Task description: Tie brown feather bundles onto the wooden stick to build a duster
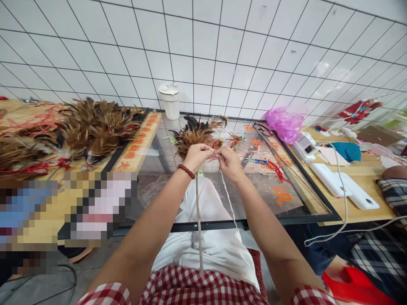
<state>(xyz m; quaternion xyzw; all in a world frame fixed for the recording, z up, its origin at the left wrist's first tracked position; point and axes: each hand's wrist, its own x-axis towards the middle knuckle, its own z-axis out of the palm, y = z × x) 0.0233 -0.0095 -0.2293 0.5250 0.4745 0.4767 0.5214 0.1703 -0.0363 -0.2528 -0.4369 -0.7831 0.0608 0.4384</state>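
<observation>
My left hand (199, 157), with a red bead bracelet on the wrist, is closed in a pinch over the glass tabletop. My right hand (230, 164) pinches right beside it, fingertips almost touching. A twisted white strip (228, 195) hangs from my right hand toward my lap. What lies between the left fingertips is too small to make out. From beneath my left hand a thin wooden stick (199, 220) runs down to my checked shirt. Just beyond my left hand lies a bunch of brown and black feathers (192, 137), partly hidden by it.
A white lidded cup (170, 101) stands by the tiled wall. Glasses (263, 129), a blue cutter (260, 161) and red cords (280, 170) lie to the right, near a purple plastic bag (286, 123). Feather bundles (95, 127) cover the left table. Another person's arm shows at right.
</observation>
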